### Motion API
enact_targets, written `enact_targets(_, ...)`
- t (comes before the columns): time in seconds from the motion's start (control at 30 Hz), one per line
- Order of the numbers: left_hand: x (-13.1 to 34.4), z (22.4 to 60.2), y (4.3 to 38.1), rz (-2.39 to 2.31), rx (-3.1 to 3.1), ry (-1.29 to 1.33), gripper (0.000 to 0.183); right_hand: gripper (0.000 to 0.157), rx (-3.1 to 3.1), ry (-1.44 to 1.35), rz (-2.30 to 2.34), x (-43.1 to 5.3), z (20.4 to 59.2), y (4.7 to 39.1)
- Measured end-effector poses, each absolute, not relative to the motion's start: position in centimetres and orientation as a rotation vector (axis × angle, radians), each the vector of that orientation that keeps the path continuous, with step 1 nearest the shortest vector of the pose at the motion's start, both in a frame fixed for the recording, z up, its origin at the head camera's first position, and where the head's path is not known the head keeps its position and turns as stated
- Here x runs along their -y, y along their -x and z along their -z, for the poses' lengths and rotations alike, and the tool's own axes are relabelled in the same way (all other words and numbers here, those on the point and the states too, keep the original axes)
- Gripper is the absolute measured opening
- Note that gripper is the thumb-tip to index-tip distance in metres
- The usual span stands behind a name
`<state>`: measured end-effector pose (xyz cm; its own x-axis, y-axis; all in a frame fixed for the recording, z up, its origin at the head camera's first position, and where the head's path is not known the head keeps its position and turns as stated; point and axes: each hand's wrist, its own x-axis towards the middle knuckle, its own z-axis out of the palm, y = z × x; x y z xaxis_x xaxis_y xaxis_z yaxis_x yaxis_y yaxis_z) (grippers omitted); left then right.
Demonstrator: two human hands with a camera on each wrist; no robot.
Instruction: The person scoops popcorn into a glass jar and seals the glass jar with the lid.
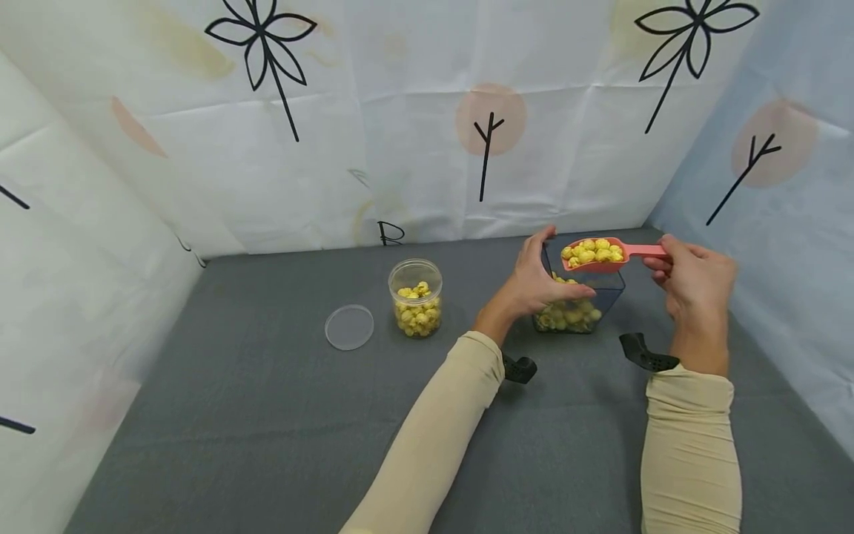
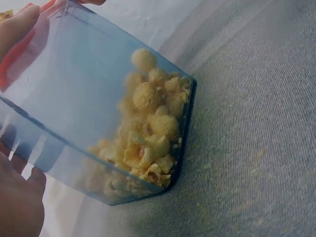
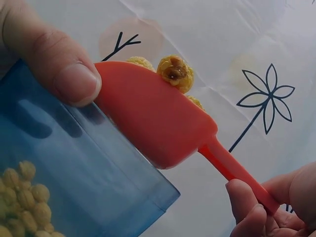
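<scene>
At about 3 o'clock in my head view I have a clear, blue-tinted bin (image 1: pixel 608 298), open-topped and standing on its base, partly filled with round yellow popcorn (image 1: pixel 567 319). The left hand (image 1: pixel 536 283) grips it from its 9 o'clock side. Over its mouth I see a red scoop (image 1: pixel 598 268), roughly level and heaped with popcorn, its handle pointing to 3 o'clock, pinched by the right hand (image 1: pixel 700 280).

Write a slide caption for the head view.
Left hand grips bin; right hand holds scoop of popcorn at its mouth.
</scene>
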<state>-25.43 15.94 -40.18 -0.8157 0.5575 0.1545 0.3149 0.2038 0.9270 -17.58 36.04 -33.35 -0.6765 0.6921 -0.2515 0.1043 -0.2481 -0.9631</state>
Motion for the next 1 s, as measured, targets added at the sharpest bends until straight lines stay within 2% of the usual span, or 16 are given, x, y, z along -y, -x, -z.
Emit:
enact_targets(0.13,-16.1,40.0,25.4,-1.651,-2.259,-0.83,0.115,0.049,1.584,0.949,-1.989,-35.9,33.0,17.3)
enact_targets(0.3,-15.9,39.6,25.1,-1.613,-2.273,-0.793,0.119,0.019,1.575,0.931,-1.984,-35.7,32.9,17.2)
enact_targets(0.37,-15.8,39.5,25.0,-1.594,-2.287,-0.779,0.121,0.014,1.575,0.927,-1.979,-35.6,32.9,17.2)
enact_targets(0.6,-15.2,39.2,24.9,-1.545,-2.345,-0.794,0.123,0.021,1.6,0.913,-1.952,-35.1,32.9,17.6)
enact_targets(0.77,-14.6,39.0,24.7,-1.543,-2.349,-0.807,0.121,0.015,1.572,0.894,-1.969,-35.0,32.8,17.6)
enact_targets(1.0,-13.6,38.4,24.6,-1.607,-2.318,-0.807,0.12,0.017,1.558,0.867,-1.998,-34.8,32.5,17.5)
